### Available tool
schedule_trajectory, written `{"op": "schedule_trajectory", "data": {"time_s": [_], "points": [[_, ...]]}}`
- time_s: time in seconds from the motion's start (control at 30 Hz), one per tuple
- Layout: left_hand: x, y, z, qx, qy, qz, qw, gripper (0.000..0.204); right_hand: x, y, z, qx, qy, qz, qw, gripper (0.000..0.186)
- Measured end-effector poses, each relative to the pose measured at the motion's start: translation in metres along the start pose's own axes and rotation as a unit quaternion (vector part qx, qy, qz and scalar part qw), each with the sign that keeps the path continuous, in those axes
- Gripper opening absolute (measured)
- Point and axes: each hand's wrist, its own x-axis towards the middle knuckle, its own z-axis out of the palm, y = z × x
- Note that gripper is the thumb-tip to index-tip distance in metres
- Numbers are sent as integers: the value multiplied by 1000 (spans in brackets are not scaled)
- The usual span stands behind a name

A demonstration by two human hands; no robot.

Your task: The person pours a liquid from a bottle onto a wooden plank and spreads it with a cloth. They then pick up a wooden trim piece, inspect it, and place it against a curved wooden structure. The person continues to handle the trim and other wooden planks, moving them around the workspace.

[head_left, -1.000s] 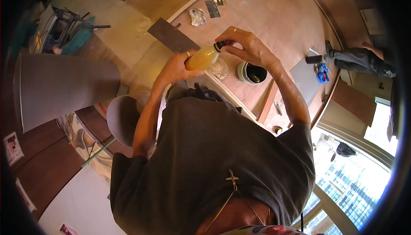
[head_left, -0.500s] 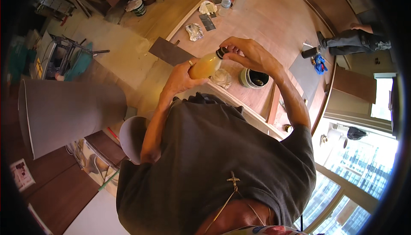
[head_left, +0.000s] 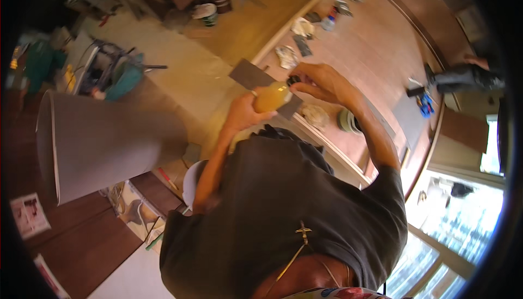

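My left hand (head_left: 245,108) is wrapped round a translucent bottle of pale yellow liquid (head_left: 271,97), tilted toward the upper right. The fingers of my right hand (head_left: 313,81) are pinched on its black cap (head_left: 293,81) at the neck; I cannot tell whether it is attached. Below and right of the bottle, on the plywood surface (head_left: 370,43), are a crumpled pale plastic bundle (head_left: 315,115) and a bucket (head_left: 346,119), partly hidden by my right forearm. A dark flat board (head_left: 245,73) lies behind my hands at the surface's left edge.
A large rolled grey sheet (head_left: 109,146) is at left, a folded metal stand (head_left: 109,64) beyond it. Cans, rags and small items stand along the far plywood. Another person's dark-trousered legs (head_left: 457,81) are at right, near a blue bundle (head_left: 426,104). Windows are at lower right.
The view has swung, blurring the picture and shifting the surroundings. My hands, with the bottle and cap, now appear lower and further right, still gripping them in much the same way.
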Motion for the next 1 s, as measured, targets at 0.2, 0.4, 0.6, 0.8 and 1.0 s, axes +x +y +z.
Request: {"op": "schedule_trajectory", "data": {"time_s": [0.2, 0.4, 0.6, 0.8, 1.0], "points": [[-14, -17, -47, 12, 8, -68, 998, 66, 50, -35, 12, 52, -26, -11, 998, 42], [-18, -24, -65, 4, 52, -43, 998, 63, 83, -37, 28, 52, -5, -43, 998, 37], [-26, -42, -74, 23, 110, -23, 993, 60, 102, -44, 54, 21, 19, -13, 1000, 33], [-33, -59, -80, 105, 139, -33, 984, 58, 112, -46, 84, 32, 70, 45, 996, 35], [-39, -71, -81, 130, 154, -47, 978, 55, 120, -36, 107, 59, 70, 105, 990, 38]]}}
